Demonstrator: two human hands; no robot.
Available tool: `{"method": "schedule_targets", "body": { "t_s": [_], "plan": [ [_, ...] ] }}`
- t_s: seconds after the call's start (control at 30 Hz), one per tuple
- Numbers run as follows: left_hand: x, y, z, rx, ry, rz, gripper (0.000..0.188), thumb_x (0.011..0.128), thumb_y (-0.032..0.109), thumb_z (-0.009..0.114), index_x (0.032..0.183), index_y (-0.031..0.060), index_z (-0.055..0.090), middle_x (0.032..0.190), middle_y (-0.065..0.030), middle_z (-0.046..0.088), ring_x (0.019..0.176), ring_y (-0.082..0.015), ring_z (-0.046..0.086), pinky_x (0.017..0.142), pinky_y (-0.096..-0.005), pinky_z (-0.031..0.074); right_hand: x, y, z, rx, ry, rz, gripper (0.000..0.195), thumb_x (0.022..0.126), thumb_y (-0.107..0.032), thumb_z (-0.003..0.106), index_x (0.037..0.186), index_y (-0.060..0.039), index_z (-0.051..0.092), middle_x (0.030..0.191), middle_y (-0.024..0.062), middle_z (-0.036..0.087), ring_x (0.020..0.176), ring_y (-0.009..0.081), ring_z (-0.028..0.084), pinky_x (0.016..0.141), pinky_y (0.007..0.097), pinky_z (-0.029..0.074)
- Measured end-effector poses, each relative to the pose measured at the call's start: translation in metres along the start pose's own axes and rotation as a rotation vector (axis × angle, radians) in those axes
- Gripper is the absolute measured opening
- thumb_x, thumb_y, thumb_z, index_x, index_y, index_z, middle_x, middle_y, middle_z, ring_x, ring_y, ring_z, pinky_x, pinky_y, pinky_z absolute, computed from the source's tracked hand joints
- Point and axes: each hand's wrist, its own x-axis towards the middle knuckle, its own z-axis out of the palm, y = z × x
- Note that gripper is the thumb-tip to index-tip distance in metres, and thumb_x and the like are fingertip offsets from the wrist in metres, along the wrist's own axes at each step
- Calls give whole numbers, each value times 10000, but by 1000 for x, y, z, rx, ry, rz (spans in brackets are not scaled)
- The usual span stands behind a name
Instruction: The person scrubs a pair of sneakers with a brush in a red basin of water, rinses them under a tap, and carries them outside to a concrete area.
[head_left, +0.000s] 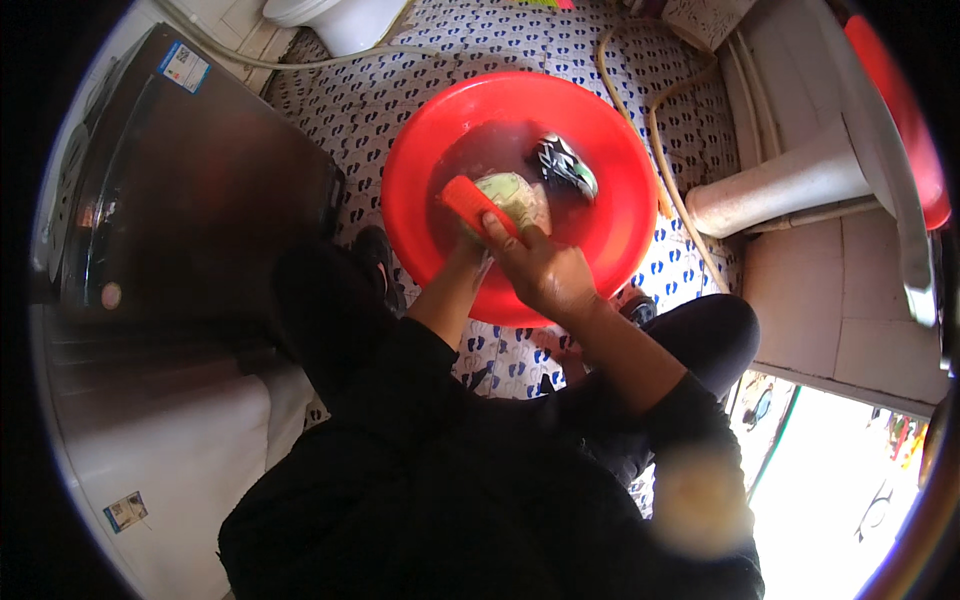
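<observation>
My right hand (549, 271) grips a red scrubbing brush (471, 202), thumb along its back. The brush lies against a pale green and cream shoe (511, 187), which is partly wet and low in the basin. My left hand (472, 246) reaches down beside that shoe and appears to hold it from below; its fingers are hidden by the brush and shoe. Both are inside a large red plastic basin (517, 84) of murky water. A black and white shoe (562, 166) with a light green patch rests in the water at the right side.
Footprint-patterned floor tiles (360, 105) surround the basin. A hose (654, 112) curves along its right, near a white pedestal (780, 176) under a washbasin (892, 150). At the left stands a dark glossy appliance (202, 180). The base of a toilet (349, 26) is at the back.
</observation>
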Motion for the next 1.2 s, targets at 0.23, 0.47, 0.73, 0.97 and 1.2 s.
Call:
{"method": "schedule_targets", "body": {
  "t_s": [0.23, 0.47, 0.73, 0.97, 1.2],
  "plan": [
    [-6, -5, 5, 9, 30, -36, 397, 1006, 440, 479, 1191, 101, 569, 1131, -73, 634, 994, -210, 637, 861, -386, 562, -23, 6, 14, 50, -30, 106, 624, 887, -153, 645, 1486, -213, 478, 922, 154, 610, 580, 309, 637, 461, 412, 525],
    [19, 8, 20, 59, -143, 5, 368, 1006, 424, 492, 1143, 93, 577, 1087, -71, 636, 955, -208, 639, 837, -373, 563, -21, 21, 6, 150, 19, 162, 601, 910, -149, 666, 1482, -204, 491, 856, 121, 599, 588, 299, 626, 484, 409, 519],
    [-6, -3, 36, 119, 87, -105, 365, 1030, 429, 407, 1052, 110, 582, 962, -81, 635, 800, -220, 638, 690, -362, 559, -19, 21, -6, 234, 3, 290, 576, 925, -154, 674, 1471, -220, 505, 859, 126, 614, 676, 307, 659, 594, 403, 554],
    [19, 19, -5, -211, -10, -133, 546, 990, 528, 455, 1311, 105, 579, 1324, -137, 615, 1185, -309, 607, 1037, -512, 490, -61, 57, 25, 457, 18, 404, 531, 961, -101, 640, 1473, -126, 502, 974, 185, 683, 849, 308, 689, 779, 380, 550],
    [8, -4, -12, -344, -194, -123, 557, 1035, 505, 350, 1300, 54, 539, 1230, -134, 631, 1105, -289, 633, 973, -448, 534, -17, 7, 0, 364, 56, 174, 509, 928, -156, 684, 1420, -204, 564, 1103, 162, 689, 867, 323, 707, 702, 376, 592]
  ]
}}
